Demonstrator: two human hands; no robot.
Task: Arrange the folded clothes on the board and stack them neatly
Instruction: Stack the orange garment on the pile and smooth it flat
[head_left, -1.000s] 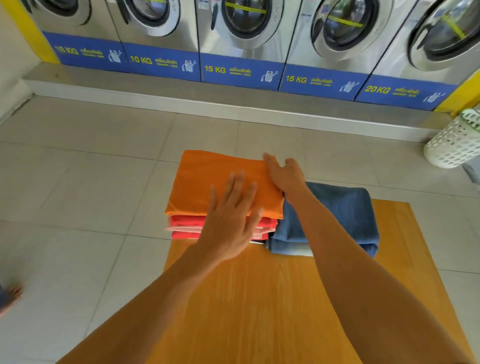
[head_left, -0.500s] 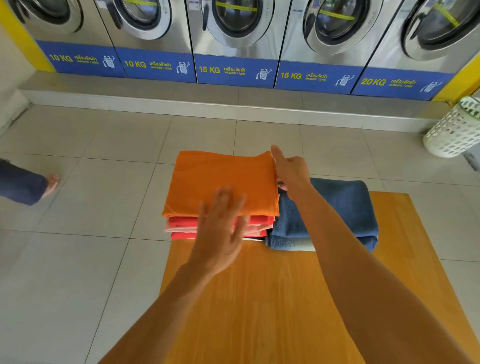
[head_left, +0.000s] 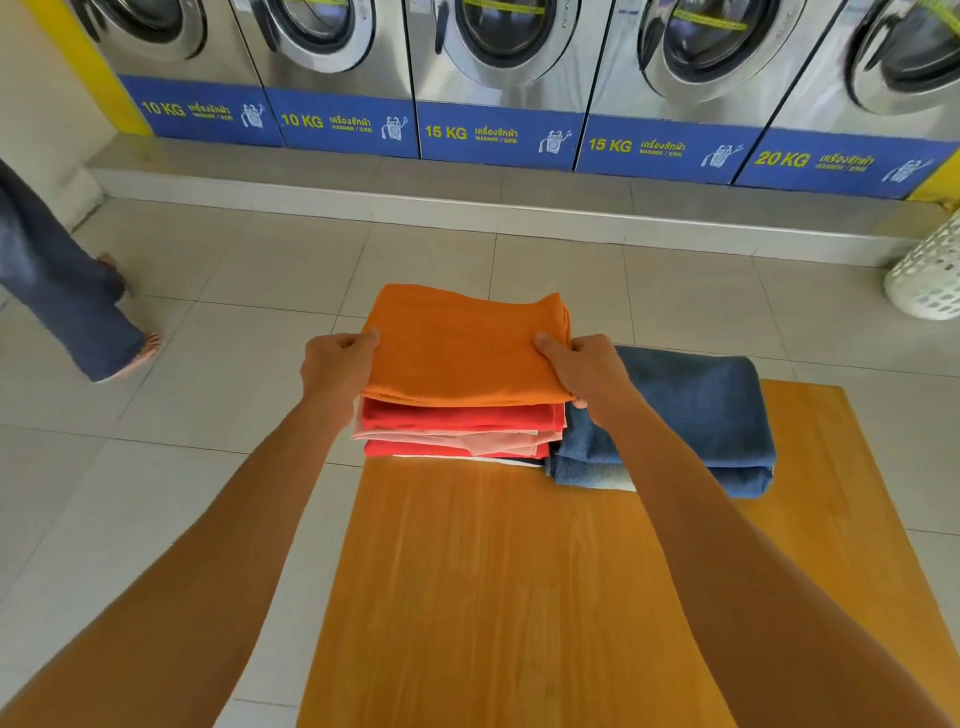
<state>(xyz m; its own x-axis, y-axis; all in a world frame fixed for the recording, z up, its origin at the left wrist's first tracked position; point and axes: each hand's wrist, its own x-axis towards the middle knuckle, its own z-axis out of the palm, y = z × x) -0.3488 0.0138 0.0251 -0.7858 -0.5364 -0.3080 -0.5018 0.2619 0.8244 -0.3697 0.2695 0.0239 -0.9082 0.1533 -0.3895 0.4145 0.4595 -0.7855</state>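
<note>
A stack of folded clothes stands at the far left end of the wooden board (head_left: 509, 582). Its top piece is an orange cloth (head_left: 462, 348), over red and pink folded pieces (head_left: 457, 428). My left hand (head_left: 335, 364) grips the stack's left side, thumb on the orange cloth. My right hand (head_left: 584, 366) grips the right side, thumb on top and fingers under the orange layer. Folded blue denim clothes (head_left: 696, 415) lie on the board right beside the stack, partly behind my right forearm.
A row of washing machines (head_left: 498, 67) on a raised step lines the far wall. A white laundry basket (head_left: 930, 275) stands on the tiled floor at the right edge. Another person's leg and bare foot (head_left: 78, 322) are on the floor at the left.
Both hands left the top of the orange cloth and now clasp the stack's two sides. The person at the left has stepped further into view.
</note>
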